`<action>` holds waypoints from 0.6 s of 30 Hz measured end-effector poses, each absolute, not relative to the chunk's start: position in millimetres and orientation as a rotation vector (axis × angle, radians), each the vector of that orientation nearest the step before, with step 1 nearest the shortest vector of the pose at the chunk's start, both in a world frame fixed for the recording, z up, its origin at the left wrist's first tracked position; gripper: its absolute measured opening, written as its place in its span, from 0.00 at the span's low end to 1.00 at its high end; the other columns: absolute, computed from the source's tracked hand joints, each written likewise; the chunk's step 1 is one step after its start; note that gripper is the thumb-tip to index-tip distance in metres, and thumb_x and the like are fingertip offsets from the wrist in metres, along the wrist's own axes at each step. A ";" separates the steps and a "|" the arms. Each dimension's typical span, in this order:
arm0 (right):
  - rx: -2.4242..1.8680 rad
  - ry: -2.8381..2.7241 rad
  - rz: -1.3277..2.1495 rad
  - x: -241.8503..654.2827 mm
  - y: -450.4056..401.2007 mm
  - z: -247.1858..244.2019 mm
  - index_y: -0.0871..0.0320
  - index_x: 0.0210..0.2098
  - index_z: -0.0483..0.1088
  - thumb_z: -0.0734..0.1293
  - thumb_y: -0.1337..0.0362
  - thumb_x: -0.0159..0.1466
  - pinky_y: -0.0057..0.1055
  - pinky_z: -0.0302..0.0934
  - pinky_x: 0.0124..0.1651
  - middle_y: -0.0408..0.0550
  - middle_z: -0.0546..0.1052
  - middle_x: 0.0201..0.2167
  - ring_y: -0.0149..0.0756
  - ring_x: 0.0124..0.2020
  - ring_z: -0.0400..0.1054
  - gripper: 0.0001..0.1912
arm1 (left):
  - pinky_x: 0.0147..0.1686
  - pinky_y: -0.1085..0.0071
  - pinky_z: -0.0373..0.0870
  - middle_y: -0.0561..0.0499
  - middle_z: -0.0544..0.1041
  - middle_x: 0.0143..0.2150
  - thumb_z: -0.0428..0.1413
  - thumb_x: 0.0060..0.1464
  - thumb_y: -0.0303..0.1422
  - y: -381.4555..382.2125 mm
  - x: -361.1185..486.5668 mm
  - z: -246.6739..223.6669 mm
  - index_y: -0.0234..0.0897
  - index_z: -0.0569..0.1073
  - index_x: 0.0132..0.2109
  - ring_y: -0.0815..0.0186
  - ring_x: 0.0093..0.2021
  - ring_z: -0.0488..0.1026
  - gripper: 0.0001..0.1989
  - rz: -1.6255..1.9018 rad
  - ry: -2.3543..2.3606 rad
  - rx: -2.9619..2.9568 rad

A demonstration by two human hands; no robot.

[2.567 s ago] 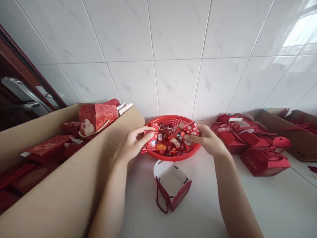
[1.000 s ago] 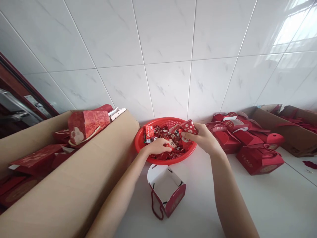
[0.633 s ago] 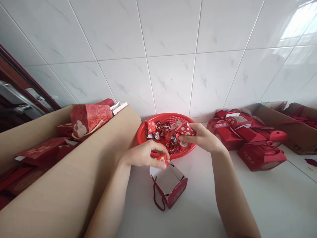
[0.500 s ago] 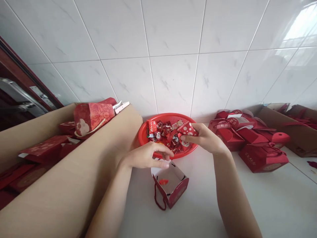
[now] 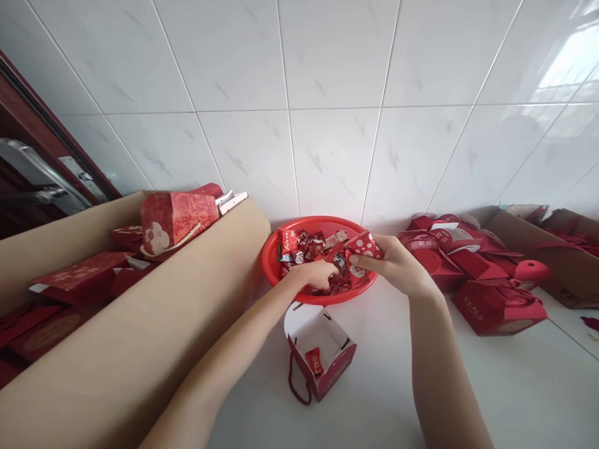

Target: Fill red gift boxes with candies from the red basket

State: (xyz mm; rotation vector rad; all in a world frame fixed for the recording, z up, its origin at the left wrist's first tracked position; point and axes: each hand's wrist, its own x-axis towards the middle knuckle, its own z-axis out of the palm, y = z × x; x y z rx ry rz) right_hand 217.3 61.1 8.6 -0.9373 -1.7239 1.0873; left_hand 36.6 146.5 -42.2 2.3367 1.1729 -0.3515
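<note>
A red plastic basket by the wall holds many wrapped candies. My left hand reaches over its near rim, fingers bent down among the candies; its fingertips are partly hidden. At the right side of the basket, my right hand pinches a red packet with white dots between thumb and fingers. Just in front of the basket stands an open red box with a white inside and a red cord handle. One red-wrapped candy lies in it.
On the left, a large cardboard box holds red gift boxes. Closed red boxes are piled at the right, with another cardboard box beyond. A tiled wall runs behind.
My left hand has moved from above the open box up into the basket. The red candy has come to rest inside the box. My right hand still holds the dotted packet.
</note>
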 end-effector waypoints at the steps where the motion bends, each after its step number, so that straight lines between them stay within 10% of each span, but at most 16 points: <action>1: -0.942 -1.722 1.073 217.9 61.7 8.4 0.59 0.32 0.73 0.72 0.57 0.60 0.31 0.65 0.35 0.45 0.77 0.30 0.36 0.32 0.69 0.11 | 0.32 0.69 0.69 0.47 0.79 0.31 0.58 0.43 0.24 145.9 35.6 -42.7 0.37 0.76 0.33 0.58 0.34 0.76 0.07 -0.333 1.164 2.339; 18: -1.014 -1.717 0.997 218.2 62.5 8.6 0.59 0.27 0.70 0.71 0.56 0.60 0.29 0.59 0.30 0.41 0.72 0.24 0.32 0.26 0.64 0.13 | 0.39 0.71 0.71 0.48 0.79 0.35 0.58 0.51 0.27 139.3 18.8 -39.0 0.36 0.79 0.40 0.60 0.38 0.77 0.08 -0.107 1.104 2.357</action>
